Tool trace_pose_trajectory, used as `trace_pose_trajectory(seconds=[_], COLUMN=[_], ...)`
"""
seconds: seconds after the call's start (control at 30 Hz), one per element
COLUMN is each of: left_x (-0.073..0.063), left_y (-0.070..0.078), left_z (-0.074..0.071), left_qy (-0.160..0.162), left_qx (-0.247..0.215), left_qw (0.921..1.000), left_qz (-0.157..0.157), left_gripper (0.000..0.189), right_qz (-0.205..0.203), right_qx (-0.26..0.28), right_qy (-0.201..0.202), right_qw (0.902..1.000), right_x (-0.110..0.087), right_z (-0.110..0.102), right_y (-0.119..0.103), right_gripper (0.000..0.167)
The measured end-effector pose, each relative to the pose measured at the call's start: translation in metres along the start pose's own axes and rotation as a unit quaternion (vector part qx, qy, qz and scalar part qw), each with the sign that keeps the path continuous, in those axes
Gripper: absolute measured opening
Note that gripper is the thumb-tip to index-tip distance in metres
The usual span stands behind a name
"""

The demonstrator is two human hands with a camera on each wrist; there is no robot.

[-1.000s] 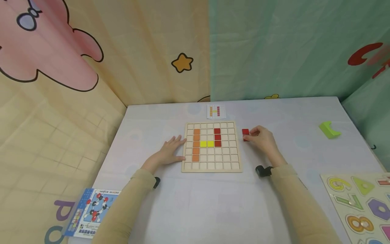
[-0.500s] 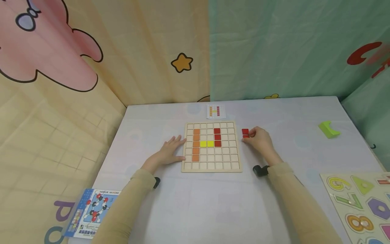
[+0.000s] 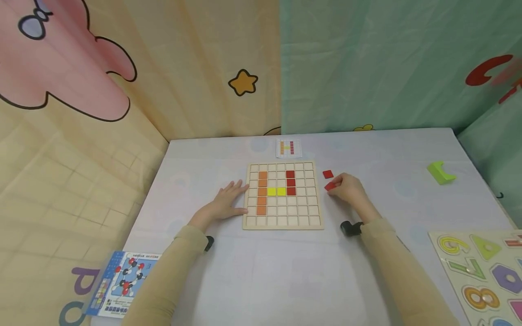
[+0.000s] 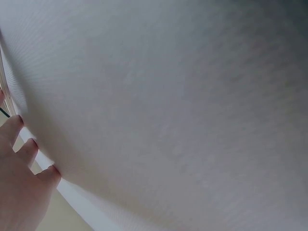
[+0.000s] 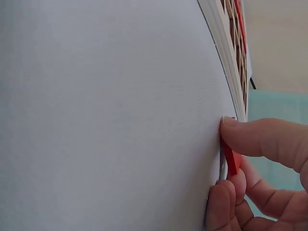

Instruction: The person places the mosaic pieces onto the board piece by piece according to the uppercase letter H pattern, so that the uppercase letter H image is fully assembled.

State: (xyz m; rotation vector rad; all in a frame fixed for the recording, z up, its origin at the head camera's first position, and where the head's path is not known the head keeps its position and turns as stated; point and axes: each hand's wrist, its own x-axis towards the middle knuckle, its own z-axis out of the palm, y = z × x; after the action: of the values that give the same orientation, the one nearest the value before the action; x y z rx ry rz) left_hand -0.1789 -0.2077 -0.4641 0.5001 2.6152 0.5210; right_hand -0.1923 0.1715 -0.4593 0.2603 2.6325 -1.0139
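Note:
My right hand [image 3: 350,189] pinches a red square tile [image 3: 330,186] between thumb and fingers, just right of the board; the right wrist view shows this red tile [image 5: 233,159] tilted off the white table. Beyond it lies a second red tile [image 3: 328,174], flat and apart. A wooden grid board [image 3: 302,221] bears an orange column [image 3: 262,192], two yellow tiles [image 3: 276,191] and a red column [image 3: 291,183]. With fingers spread, my left hand [image 3: 222,202] rests against the board's left edge. In the left wrist view only part of the left hand [image 4: 21,187] shows.
A small pattern card [image 3: 288,148] lies behind the board. Farther right sits a green curved block [image 3: 441,173]. A puzzle board with numbers and shapes [image 3: 461,280] occupies the front right corner, and a blue-and-white package [image 3: 126,285] the front left. Curtains [image 3: 367,68] hang behind the table.
The right hand has taken hold of the nearer red tile and drawn it slightly toward me, tilting and turning it. The farther red tile has turned a little. My left hand stays put.

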Motion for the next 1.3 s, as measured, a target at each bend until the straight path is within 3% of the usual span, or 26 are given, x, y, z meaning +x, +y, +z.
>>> trace_pose_trajectory(seconds=[0.3, 0.77, 1.07, 1.3], left_x=[0.001, 0.002, 0.003, 0.002], left_y=[-0.001, -0.002, -0.002, -0.002], left_z=[0.002, 0.003, 0.003, 0.002], left_qy=[-0.005, -0.005, -0.005, -0.004], left_qx=[-0.004, -0.005, -0.005, 0.000], left_qw=[0.9999, 0.9999, 0.9999, 1.0000], left_qz=[-0.012, -0.008, -0.008, -0.008], left_gripper=[0.086, 0.085, 0.085, 0.085], right_qz=[-0.030, -0.069, -0.106, -0.132], right_qx=[0.009, 0.041, 0.086, 0.075], right_qy=[-0.018, -0.013, -0.035, -0.053], right_qw=[0.9993, 0.9967, 0.9900, 0.9870], right_x=[0.000, -0.001, -0.007, -0.009], right_z=[0.000, -0.003, 0.002, 0.018], right_y=[0.007, 0.010, -0.011, -0.033], right_gripper=[0.031, 0.022, 0.026, 0.022])
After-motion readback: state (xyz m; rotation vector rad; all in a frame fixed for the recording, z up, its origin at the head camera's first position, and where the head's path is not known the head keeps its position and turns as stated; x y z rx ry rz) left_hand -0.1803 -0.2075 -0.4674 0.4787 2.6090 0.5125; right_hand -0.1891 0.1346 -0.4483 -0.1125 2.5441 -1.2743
